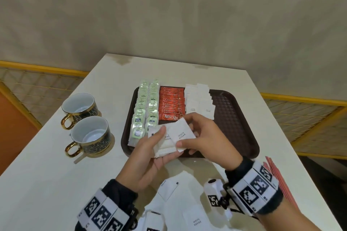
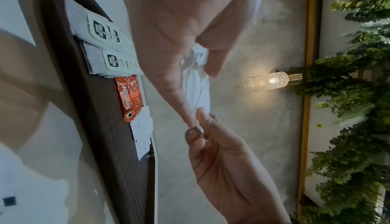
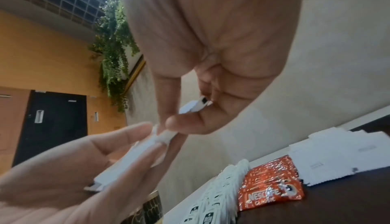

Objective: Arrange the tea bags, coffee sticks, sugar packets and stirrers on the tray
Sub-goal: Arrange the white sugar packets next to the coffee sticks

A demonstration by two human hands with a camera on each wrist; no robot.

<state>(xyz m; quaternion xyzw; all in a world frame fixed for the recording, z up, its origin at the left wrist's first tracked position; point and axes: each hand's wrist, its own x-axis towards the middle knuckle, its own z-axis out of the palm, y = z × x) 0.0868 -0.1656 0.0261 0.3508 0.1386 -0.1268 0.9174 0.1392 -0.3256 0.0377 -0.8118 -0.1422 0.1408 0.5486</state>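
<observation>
Holding small stack of white paper sugar packets (image 1: 170, 141) in L hand (image 1: 148, 157) | R hand (image 1: 204, 137) pinching top one | light, soft, slippery – grip edges | brown plastic tray (image 1: 242, 127) just beyond hands

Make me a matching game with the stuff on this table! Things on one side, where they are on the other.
Things:
1. tea bags
2. coffee sticks
3. cups
4. stirrers

Places:
A. table, left of the tray
B. tray's left side
C. table, by the right wrist
D. tray, between tea bags and sugar packets

Pairs: 1-B, 2-D, 3-A, 4-C
</observation>
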